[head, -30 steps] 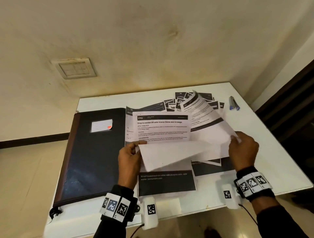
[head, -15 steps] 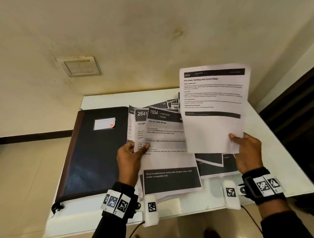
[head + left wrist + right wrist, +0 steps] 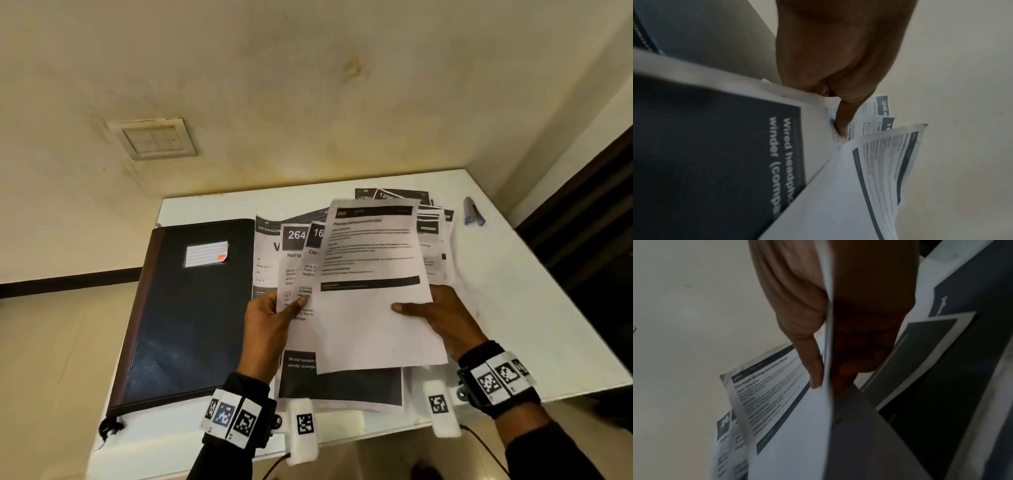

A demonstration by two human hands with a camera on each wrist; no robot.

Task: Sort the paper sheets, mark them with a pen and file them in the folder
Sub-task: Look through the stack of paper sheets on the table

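My right hand (image 3: 442,315) pinches a printed sheet (image 3: 371,287), thumb on top and fingers beneath, and holds it over the fanned sheets in my left hand. In the right wrist view this sheet (image 3: 777,410) reads "Pre-wash Sorting and Quick Wash". My left hand (image 3: 270,318) grips a small stack of sheets (image 3: 298,270) by its left edge, thumb (image 3: 842,120) pressed on the top page. More printed sheets (image 3: 431,233) lie spread on the white table (image 3: 513,301) behind. A closed dark folder (image 3: 191,308) lies at the left. A blue pen (image 3: 472,212) rests at the far right.
The table stands in a corner against cream walls, with a switch plate (image 3: 154,138) on the wall behind. A dark door frame (image 3: 589,222) runs along the right side. Bare tabletop shows at the right, near the pen.
The right hand has brought its sheet down from raised at the right and leftward, onto the stack in the left hand. The left hand has kept its grip.
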